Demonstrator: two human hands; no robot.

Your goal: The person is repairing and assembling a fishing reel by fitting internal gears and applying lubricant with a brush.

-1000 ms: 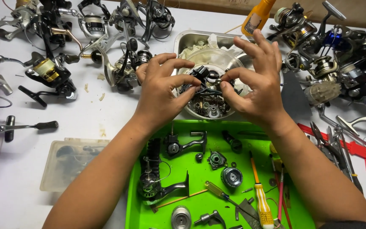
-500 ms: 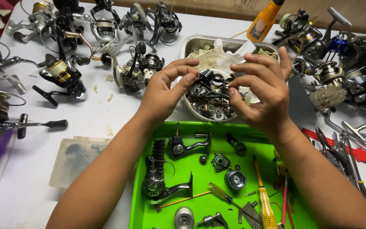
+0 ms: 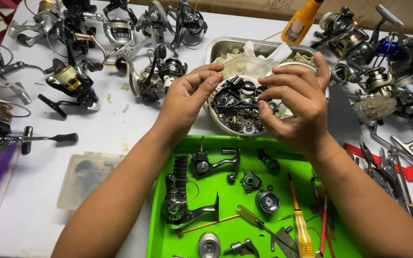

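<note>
Both hands meet over a round bowl (image 3: 225, 125) heaped with small metal parts: screws, gears, springs, dull steel and brass. The left hand (image 3: 186, 98) has its fingers curled, thumb and fingertips pressed onto the left end of a black reel part (image 3: 231, 95), a glossy, angular plastic-and-metal piece. The right hand (image 3: 298, 102) pinches the part's right end between thumb and bent forefinger, its other fingers fanned upward. The part sits between the two hands, just above the bowl; whether it touches the heap below cannot be told.

Behind the hands a rectangular steel tray (image 3: 221, 47) holds crumpled white tissue (image 3: 264, 55). Beyond the right hand stands an orange plastic bottle (image 3: 301, 21).

Just below both wrists lies a bright green plastic tray (image 3: 155, 210), smooth and shallow. In it are a dark reel body (image 3: 182, 205) with a ribbed black spool, a curved black handle arm (image 3: 213, 162), small round gears (image 3: 267, 200), and a yellow-handled screwdriver (image 3: 302, 231) under the right forearm.

Left of the left hand, on the white desk (image 3: 96, 138), stand several spinning reels (image 3: 72, 83), black, silver and gold, with crank handles sticking out. More reels (image 3: 383, 71) crowd the desk right of the right hand, with red-handled pliers (image 3: 407, 172) nearer the forearm. A clear, cloudy plastic box (image 3: 89, 179) lies beside the left forearm.
</note>
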